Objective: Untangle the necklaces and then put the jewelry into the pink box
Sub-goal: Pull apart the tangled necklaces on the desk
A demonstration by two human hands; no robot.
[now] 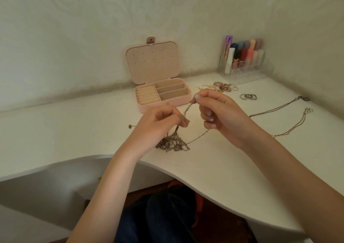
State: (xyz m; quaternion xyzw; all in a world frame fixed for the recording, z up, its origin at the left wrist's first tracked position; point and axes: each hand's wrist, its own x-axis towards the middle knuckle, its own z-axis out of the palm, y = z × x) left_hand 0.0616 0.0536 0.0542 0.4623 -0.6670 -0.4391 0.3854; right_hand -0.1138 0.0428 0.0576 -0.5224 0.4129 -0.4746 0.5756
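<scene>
Both hands hover over the white bench (pixel 214 168): the left hand (pixel 158 123) and right hand (pixel 217 112) each pinch a chain rising from the tangled necklaces (pixel 173 143) near the curved front edge. The open pink box (pixel 183 102) sits just behind them. Two loose necklaces (pixel 290 129), rings (pixel 248 96) and earrings (pixel 221 87) lie to the right, with a clear organizer (pixel 243 64) in the corner.
</scene>
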